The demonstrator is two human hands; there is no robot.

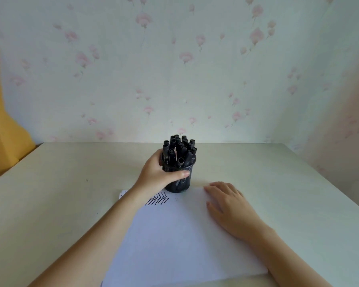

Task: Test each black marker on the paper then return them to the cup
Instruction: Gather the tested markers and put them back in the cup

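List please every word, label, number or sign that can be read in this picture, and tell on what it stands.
No text can be read.
Markers: pale marks on some barrels, too small and blurred to read.
Paper: a row of black zigzag strokes near its far left corner, pen marks and not letters.
Cup, gripped by the left hand: no label visible.
Table and wallpaper: no writing, only pink flowers on the wall.
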